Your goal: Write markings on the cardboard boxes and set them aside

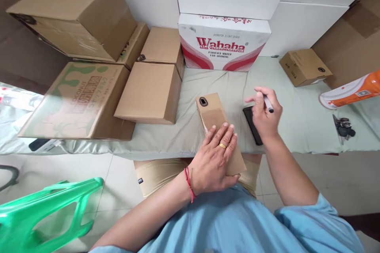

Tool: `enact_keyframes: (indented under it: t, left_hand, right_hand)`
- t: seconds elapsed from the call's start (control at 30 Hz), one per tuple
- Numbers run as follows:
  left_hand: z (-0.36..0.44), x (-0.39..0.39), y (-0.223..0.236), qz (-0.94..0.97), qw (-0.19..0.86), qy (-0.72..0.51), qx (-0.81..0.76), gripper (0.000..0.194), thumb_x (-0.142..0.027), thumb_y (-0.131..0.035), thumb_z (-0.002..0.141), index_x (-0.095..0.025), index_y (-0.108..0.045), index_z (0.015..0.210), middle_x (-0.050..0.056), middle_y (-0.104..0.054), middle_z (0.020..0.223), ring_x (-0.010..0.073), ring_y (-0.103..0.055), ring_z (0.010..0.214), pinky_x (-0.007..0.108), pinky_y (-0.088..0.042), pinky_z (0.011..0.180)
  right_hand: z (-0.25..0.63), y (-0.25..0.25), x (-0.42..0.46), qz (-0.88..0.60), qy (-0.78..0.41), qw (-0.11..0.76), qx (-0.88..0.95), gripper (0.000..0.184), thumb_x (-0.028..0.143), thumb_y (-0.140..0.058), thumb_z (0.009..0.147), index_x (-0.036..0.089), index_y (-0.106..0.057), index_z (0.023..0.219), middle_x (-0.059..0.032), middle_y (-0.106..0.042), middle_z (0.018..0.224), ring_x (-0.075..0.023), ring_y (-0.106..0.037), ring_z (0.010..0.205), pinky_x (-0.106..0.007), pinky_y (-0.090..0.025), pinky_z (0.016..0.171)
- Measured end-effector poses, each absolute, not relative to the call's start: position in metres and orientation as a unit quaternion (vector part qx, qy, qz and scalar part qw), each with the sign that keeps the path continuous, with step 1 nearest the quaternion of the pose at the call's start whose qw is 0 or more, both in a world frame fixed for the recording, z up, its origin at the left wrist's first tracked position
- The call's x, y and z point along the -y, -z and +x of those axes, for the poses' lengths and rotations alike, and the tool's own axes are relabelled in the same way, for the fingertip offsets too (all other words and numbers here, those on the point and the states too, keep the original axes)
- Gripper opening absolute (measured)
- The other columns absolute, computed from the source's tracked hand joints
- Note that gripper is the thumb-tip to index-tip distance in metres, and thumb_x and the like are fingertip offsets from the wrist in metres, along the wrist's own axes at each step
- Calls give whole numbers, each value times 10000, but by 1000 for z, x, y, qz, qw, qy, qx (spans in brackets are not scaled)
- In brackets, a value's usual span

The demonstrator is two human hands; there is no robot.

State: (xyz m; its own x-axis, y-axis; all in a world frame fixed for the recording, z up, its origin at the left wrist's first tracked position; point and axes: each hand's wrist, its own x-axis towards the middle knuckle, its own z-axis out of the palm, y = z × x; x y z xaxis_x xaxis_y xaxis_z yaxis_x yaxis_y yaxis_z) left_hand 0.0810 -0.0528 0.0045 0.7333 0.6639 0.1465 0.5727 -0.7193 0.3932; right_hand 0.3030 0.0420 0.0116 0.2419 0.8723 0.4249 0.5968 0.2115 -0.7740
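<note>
A narrow brown cardboard box (pixel 212 106) lies before me, its near end over the table's edge. A black-rimmed oval hole shows near its far end. My left hand (pixel 218 156) rests flat on top of the box, fingers stretched out and thumb by the near end. To its right, my right hand (pixel 265 114) is raised with a white, black-ended marker (pixel 268 103) in its closed fingers, apart from the box. Below that hand lies a black phone-like slab (pixel 251 126), partly hidden by the hand and wrist.
Large cardboard boxes (pixel 77 102) are stacked at the left. A white and red Wahaha carton (pixel 222 43) stands against the wall. At the right are a small box (pixel 305 67), an orange and white bottle (pixel 350 90) and keys (pixel 344 126). A green stool (pixel 50 213) stands on the floor.
</note>
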Motion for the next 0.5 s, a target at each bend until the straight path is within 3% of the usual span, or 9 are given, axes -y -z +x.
enact_keyframes:
  t: [0.07,0.13,0.2,0.27,0.33,0.4,0.5]
  left_hand:
    - [78,50,-6,921,173,-134,-323,1112,-677,-733,871,-15,-379,1690,289,-283,1807,449,-224,1723,621,-123,1406]
    - [73,45,-7,928,184,-121,-300,1124,-654,-760,849,-22,-376,1696,278,-260,1817,440,-208,1729,610,-120,1411]
    - [65,39,-10,936,197,-104,-272,1117,-632,-773,840,-41,-378,1701,257,-249,1827,420,-206,1734,590,-124,1417]
    - [56,32,-17,942,209,-86,-248,1077,-593,-773,846,-73,-387,1707,223,-277,1828,405,-205,1737,599,-108,1421]
    - [45,28,-24,946,206,-76,-238,996,-478,-762,858,-109,-400,1710,184,-322,1823,410,-171,1743,649,-55,1415]
    - [34,29,-30,947,188,-86,-244,931,-318,-725,856,-131,-407,1711,151,-340,1823,416,-107,1752,691,-2,1402]
    - [24,38,-31,944,153,-115,-270,913,-198,-671,876,-120,-358,1730,150,-328,1828,399,-77,1757,669,-72,1411]
  right_hand:
    - [352,-2,-27,-685,-67,354,633,305,395,-490,1075,214,-707,1191,-86,-796,880,-225,-704,758,-352,-525,791]
    - [400,8,-13,-742,-31,174,647,324,255,-513,997,191,-744,1215,-139,-816,991,-265,-734,846,-373,-522,812]
    - [440,17,-1,-772,-39,11,635,426,145,-567,891,182,-757,1271,-154,-818,1039,-288,-738,860,-376,-517,791]
    - [466,25,8,-777,-50,-71,623,590,60,-582,808,160,-730,1369,-167,-809,1116,-301,-745,925,-381,-530,825]
    - [481,31,15,-779,-54,-74,620,716,22,-552,796,118,-651,1499,-191,-785,1173,-317,-741,1018,-402,-547,896]
    - [486,34,23,-786,-48,-24,616,765,36,-503,845,80,-537,1608,-213,-763,1189,-336,-728,1081,-444,-557,954]
    - [477,38,38,-801,-32,96,590,682,166,-471,959,109,-481,1639,-217,-757,1163,-366,-720,1065,-522,-564,985]
